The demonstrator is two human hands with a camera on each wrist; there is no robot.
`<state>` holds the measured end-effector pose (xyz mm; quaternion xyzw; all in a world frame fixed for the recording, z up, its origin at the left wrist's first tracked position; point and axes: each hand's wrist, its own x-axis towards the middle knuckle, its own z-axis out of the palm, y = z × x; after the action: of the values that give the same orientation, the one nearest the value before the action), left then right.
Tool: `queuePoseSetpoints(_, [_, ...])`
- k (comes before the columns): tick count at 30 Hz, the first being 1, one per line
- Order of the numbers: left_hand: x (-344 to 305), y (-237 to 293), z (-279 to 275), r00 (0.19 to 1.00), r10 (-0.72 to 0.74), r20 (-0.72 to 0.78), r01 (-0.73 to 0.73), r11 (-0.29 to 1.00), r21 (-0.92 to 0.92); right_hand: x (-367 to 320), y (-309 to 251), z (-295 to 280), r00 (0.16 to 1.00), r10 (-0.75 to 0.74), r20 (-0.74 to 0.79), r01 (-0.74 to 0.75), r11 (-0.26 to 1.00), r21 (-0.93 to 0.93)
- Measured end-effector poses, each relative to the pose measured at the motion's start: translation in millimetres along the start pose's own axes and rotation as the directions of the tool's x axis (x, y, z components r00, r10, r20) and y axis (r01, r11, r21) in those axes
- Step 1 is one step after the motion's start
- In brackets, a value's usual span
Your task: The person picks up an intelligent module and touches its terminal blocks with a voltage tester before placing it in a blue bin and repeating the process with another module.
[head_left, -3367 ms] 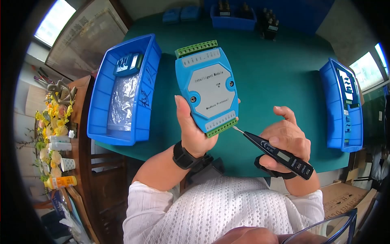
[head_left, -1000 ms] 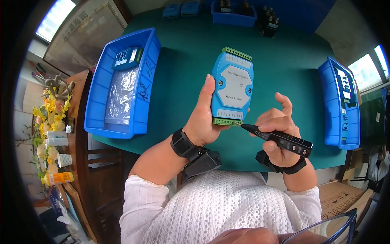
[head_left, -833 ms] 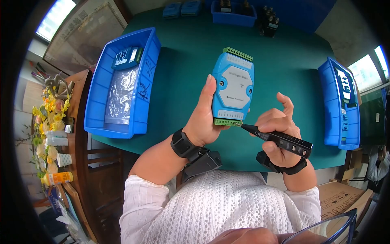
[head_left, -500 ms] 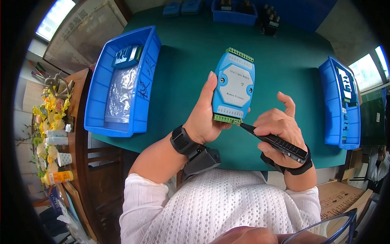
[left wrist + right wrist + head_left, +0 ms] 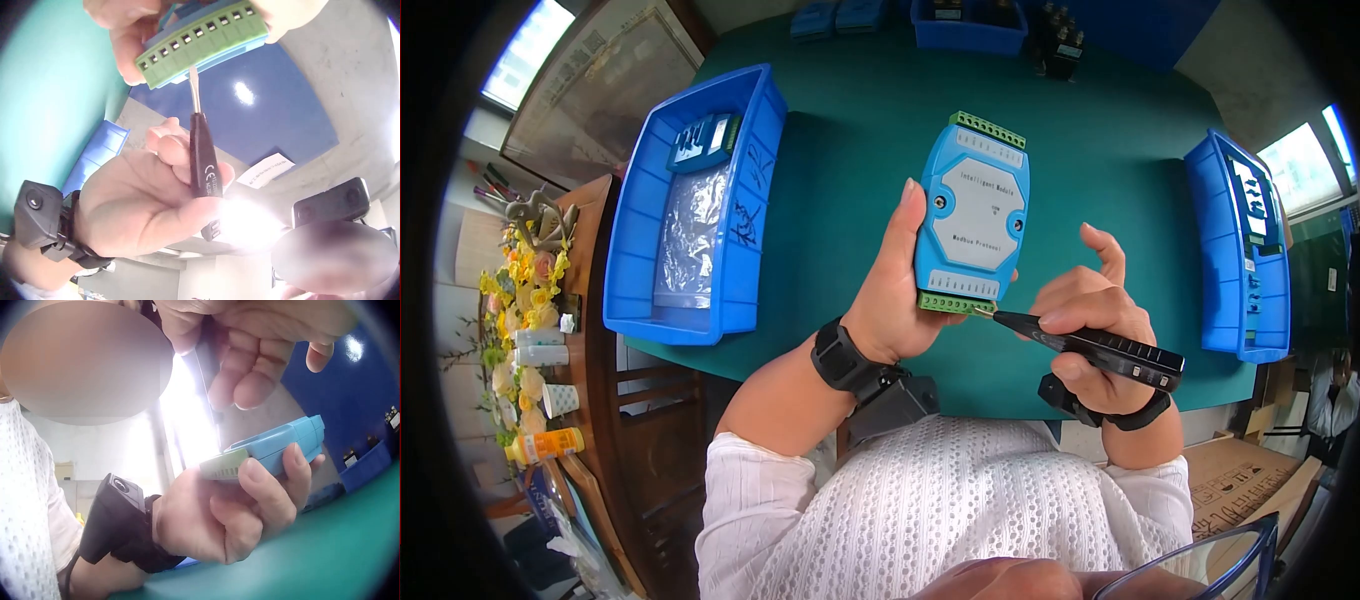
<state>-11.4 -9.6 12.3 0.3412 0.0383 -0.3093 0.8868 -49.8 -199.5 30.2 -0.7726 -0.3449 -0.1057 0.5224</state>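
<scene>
At frame left stands a blue bin (image 5: 742, 275), at centre the grip of the left hand (image 5: 890, 298) holds a light-blue module (image 5: 975, 220), and right of centre the right hand (image 5: 1103, 308) pinches a black pen-like tool (image 5: 1122, 354), tip at the lower green terminal strip (image 5: 948, 302).

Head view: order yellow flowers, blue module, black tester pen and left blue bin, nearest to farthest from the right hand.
1. Black tester pen: in the right hand.
2. Blue module: in the left hand.
3. Left blue bin: left of the left hand.
4. Yellow flowers: far left, beyond the bin.
</scene>
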Motion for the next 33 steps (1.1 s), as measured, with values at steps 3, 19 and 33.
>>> queuePoseSetpoints(3, [0.6,-0.6,0.2,1.000,0.012,-0.005,-0.012,1.000,0.000,1.4,-1.8,-0.1,1.000,0.013,-0.003,-0.013,1.000,-0.006])
queuePoseSetpoints(19, [2.4,-7.3,-3.8,0.996,0.085,0.036,-0.087,0.994,0.062,6.4,-7.3,6.2,0.974,-0.214,-0.075,0.178,0.928,-0.328])
queuePoseSetpoints(33, [2.7,-5.7,-3.9,0.999,0.018,0.027,-0.018,0.999,0.030,5.8,-2.5,2.4,0.991,-0.129,-0.045,0.119,0.977,-0.175])
